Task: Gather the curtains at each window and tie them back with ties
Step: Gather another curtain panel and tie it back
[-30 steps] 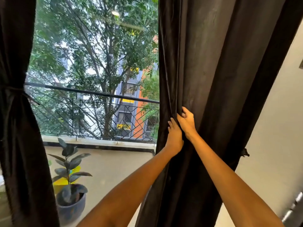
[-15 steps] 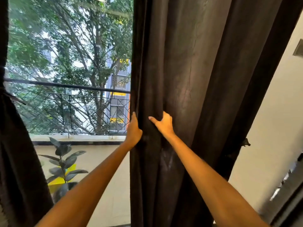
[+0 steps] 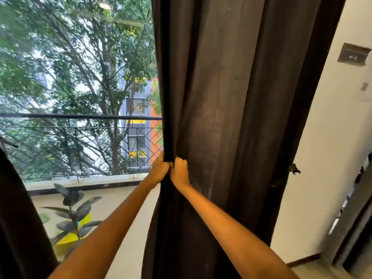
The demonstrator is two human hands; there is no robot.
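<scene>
Item: dark curtain (image 3: 231, 117), right of window | Change: left hand (image 3: 160, 171) and right hand (image 3: 179, 172), apart half a second ago, now meet, fingers curled gripping its leading edge | Status: gathering begun, untied

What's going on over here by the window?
A person is gathering the dark brown fabric curtain on the right side of the window. The left hand and the right hand grip its inner edge side by side, bunching the cloth into folds. No tie is around this curtain yet. A small dark hook sticks out at its far edge, by the white wall. Outside stand a black metal balcony railing and a potted green rubber plant.
</scene>
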